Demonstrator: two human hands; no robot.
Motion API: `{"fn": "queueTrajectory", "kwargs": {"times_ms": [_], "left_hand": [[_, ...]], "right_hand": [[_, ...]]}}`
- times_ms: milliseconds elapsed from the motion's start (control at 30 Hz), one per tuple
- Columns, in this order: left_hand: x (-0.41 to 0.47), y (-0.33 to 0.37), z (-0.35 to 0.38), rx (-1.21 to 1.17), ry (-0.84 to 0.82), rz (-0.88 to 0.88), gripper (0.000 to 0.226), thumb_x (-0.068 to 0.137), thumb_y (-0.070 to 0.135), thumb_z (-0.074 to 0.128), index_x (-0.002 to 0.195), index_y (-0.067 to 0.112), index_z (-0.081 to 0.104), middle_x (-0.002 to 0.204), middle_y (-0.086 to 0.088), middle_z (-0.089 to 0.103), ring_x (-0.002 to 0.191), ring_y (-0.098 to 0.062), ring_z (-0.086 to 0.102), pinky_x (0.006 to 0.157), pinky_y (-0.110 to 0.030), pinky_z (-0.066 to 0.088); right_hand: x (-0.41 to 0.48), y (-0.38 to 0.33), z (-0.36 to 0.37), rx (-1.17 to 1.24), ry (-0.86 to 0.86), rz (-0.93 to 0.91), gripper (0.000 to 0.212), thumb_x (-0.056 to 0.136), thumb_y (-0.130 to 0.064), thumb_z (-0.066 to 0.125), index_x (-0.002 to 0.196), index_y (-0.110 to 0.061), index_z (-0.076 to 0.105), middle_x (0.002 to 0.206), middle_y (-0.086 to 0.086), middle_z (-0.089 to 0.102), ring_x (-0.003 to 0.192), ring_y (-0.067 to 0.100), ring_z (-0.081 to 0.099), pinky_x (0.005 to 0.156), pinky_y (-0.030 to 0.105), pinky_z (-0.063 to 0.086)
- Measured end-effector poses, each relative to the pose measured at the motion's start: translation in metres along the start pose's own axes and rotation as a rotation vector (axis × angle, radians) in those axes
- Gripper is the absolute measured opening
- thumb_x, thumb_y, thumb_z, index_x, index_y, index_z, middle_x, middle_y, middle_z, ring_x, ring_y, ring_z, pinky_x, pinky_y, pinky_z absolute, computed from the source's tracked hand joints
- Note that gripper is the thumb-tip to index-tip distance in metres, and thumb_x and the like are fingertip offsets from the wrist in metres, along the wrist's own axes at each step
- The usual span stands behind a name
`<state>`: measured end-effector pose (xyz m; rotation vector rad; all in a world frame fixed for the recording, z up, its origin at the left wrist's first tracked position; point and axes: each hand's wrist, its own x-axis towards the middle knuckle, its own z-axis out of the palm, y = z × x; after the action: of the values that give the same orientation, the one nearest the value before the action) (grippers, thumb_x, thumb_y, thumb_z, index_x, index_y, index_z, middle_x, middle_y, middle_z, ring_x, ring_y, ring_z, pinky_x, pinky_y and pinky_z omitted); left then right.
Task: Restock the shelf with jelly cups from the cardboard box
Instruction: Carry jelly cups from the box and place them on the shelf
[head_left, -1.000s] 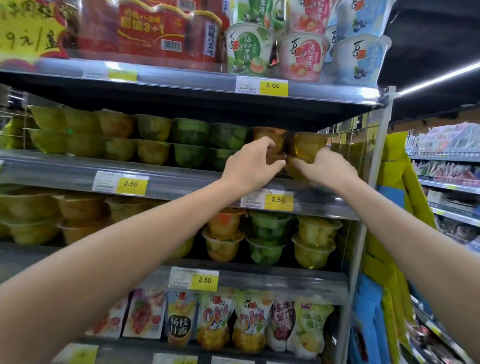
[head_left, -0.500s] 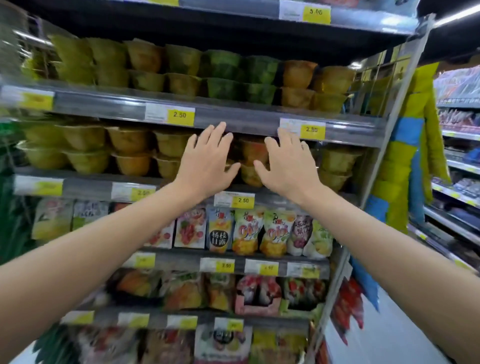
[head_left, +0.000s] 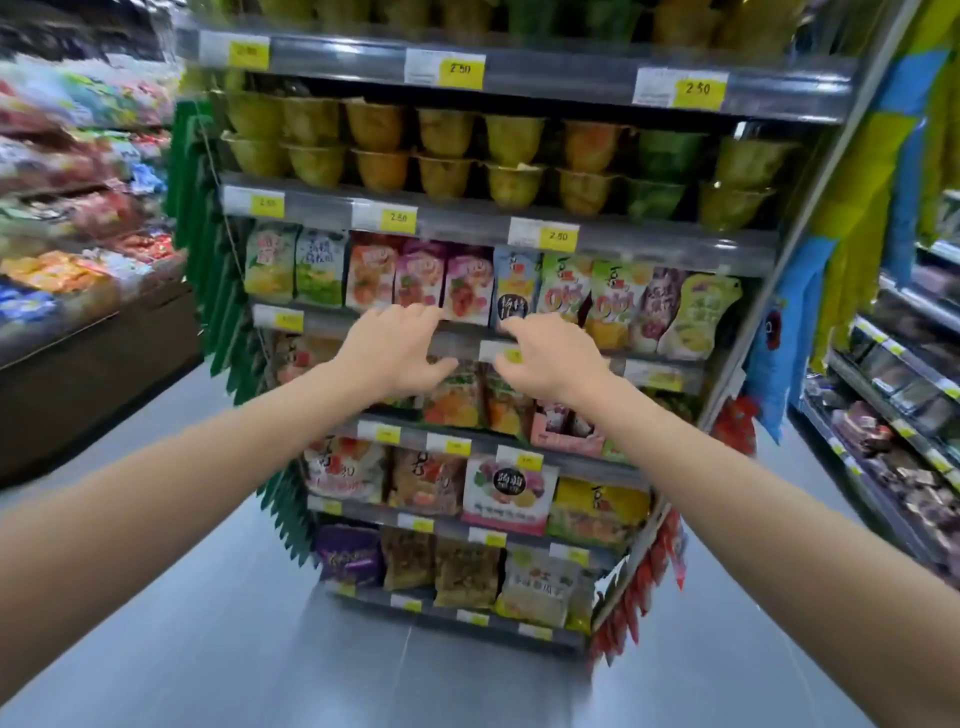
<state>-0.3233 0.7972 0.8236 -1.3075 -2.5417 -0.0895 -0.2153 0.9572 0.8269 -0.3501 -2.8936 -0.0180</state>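
Both bare arms reach forward at the middle of the view. The left hand (head_left: 397, 353) and right hand (head_left: 553, 361) hover side by side, palms down, fingers (head_left: 421, 317) loosely spread and slightly bent, gripping nothing. At 12 o'clock from them, translucent yellow, orange and green plastic jelly cups (head_left: 511, 137) stand stacked two high in a row on the grey metal shelf (head_left: 571, 78) with yellow price tags (head_left: 558, 236). Colourful printed snack pouches (head_left: 618, 301) stand just behind the hands. Grey floor (head_left: 260, 597) lies at 6 o'clock.
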Motion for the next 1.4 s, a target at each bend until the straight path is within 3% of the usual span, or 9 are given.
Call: {"fn": "queueTrajectory", "kwargs": {"times_ms": [133,233,400,533,700,867,1000,1233,1400], "left_hand": [[-0.09,0.007,0.022,-0.022,-0.114,-0.082,0.067,0.092,0.054,0.048,0.143,0.012,0.036,0.133,-0.008,0.054,0.114,-0.027,0.057,0.085,-0.037,0.05],[-0.162,0.007,0.039,-0.051,-0.222,-0.144,0.063,0.091,0.052,0.051,0.139,0.013,0.041,0.122,-0.006,0.061,0.106,-0.027,0.06,0.082,-0.04,0.052],[-0.278,0.005,0.068,-0.081,-0.329,-0.288,0.05,0.091,0.044,0.053,0.13,0.014,0.048,0.123,-0.006,0.061,0.111,-0.028,0.058,0.084,-0.036,0.045],[-0.364,-0.007,0.09,-0.118,-0.439,-0.441,0.057,0.092,0.045,0.051,0.141,0.017,0.039,0.138,-0.003,0.052,0.124,-0.026,0.05,0.094,-0.035,0.042],[-0.46,-0.04,0.097,-0.128,-0.506,-0.646,0.061,0.093,0.046,0.05,0.145,0.018,0.034,0.144,0.0,0.046,0.13,-0.022,0.045,0.098,-0.034,0.039],[-0.578,-0.086,0.094,-0.202,-0.541,-0.94,0.058,0.093,0.043,0.051,0.143,0.016,0.037,0.142,-0.003,0.048,0.129,-0.026,0.046,0.101,-0.041,0.041],[-0.671,-0.117,0.083,-0.234,-0.541,-1.189,0.054,0.093,0.037,0.053,0.14,0.013,0.042,0.142,-0.008,0.049,0.129,-0.027,0.046,0.1,-0.035,0.04],[-0.806,-0.175,0.075,-0.259,-0.62,-1.432,0.051,0.089,0.045,0.053,0.129,0.014,0.053,0.131,-0.009,0.057,0.119,-0.03,0.054,0.092,-0.037,0.046],[-0.862,-0.212,0.098,-0.32,-0.665,-1.448,0.048,0.09,0.042,0.054,0.131,0.017,0.051,0.13,-0.006,0.057,0.119,-0.028,0.054,0.091,-0.037,0.046]], "right_hand": [[-0.056,-0.043,0.035,0.058,-0.181,-0.081,0.054,0.097,-0.044,0.043,0.143,-0.016,0.041,0.118,0.005,0.063,0.102,0.025,0.059,0.073,0.033,0.051],[-0.092,-0.083,0.061,0.115,-0.296,-0.162,0.051,0.098,-0.044,0.041,0.142,-0.018,0.042,0.106,0.001,0.066,0.079,0.018,0.061,0.06,0.029,0.05],[-0.144,-0.154,0.108,0.163,-0.394,-0.318,0.049,0.095,-0.044,0.046,0.138,-0.021,0.047,0.128,0.002,0.061,0.114,0.025,0.057,0.083,0.036,0.052],[-0.172,-0.217,0.151,0.168,-0.483,-0.436,0.048,0.092,-0.042,0.046,0.136,-0.022,0.049,0.128,0.003,0.06,0.116,0.026,0.055,0.08,0.034,0.043],[-0.197,-0.305,0.185,0.149,-0.599,-0.587,0.053,0.093,-0.043,0.047,0.142,-0.025,0.041,0.139,0.003,0.053,0.129,0.024,0.047,0.1,0.038,0.042],[-0.222,-0.415,0.198,0.165,-0.688,-0.808,0.051,0.095,-0.039,0.047,0.143,-0.023,0.041,0.136,0.003,0.055,0.128,0.023,0.047,0.097,0.036,0.041],[-0.242,-0.509,0.206,0.136,-0.706,-0.976,0.049,0.096,-0.039,0.046,0.142,-0.023,0.043,0.134,0.001,0.056,0.127,0.023,0.048,0.094,0.035,0.042],[-0.278,-0.669,0.224,0.057,-0.773,-1.192,0.044,0.096,-0.035,0.046,0.137,-0.02,0.048,0.131,0.006,0.059,0.123,0.027,0.05,0.09,0.036,0.044],[-0.298,-0.754,0.25,-0.007,-0.827,-1.262,0.039,0.096,-0.035,0.045,0.131,-0.02,0.052,0.125,0.008,0.058,0.117,0.028,0.052,0.078,0.031,0.038]]}}
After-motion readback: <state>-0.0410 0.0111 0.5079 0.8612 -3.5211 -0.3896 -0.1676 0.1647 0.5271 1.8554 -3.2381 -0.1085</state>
